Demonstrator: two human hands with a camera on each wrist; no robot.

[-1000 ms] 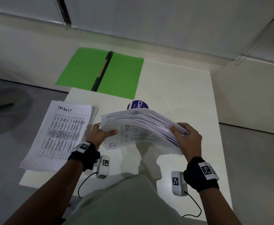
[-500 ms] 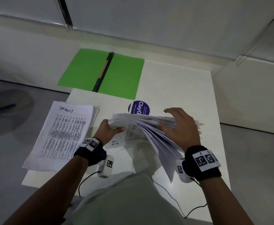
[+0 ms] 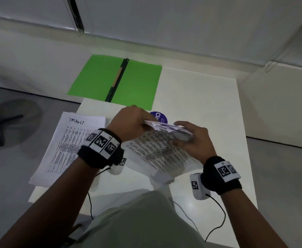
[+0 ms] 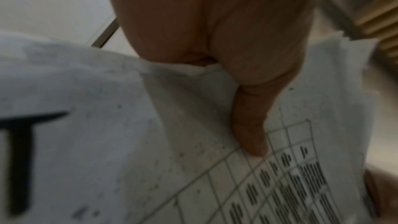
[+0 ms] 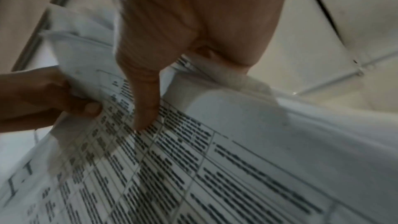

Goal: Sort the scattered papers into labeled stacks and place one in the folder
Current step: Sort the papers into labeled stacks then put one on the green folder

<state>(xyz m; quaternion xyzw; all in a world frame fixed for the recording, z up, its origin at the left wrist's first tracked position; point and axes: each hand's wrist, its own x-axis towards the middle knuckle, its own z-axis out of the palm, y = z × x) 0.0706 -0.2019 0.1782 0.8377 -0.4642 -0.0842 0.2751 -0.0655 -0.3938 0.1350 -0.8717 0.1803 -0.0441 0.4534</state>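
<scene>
White printed paper, a thick bundle of loose tabulated sheets (image 3: 161,149), is seen from the head view held above the pale tabletop (image 3: 200,97), gripped at its far edge by the left hand (image 3: 128,122) and at its right edge by the right hand (image 3: 193,138); a second white stack headed by a handwritten label (image 3: 66,144) lies on the table's left side, well apart from the open green card folder (image 3: 137,83) at the far edge, beside a round purple sticker (image 3: 161,116). In the left wrist view the bundle (image 4: 193,159) is pinched, with the thumb (image 4: 252,125) pressed on the top sheet. In the right wrist view the bundle (image 5: 215,159) is likewise clamped, a thumb (image 5: 144,101) lying on the print. The sheets are judged light, limp and slippery against each other, so hold is best taken at opposite edges with a firm pinch, lest the bundle fan out
</scene>
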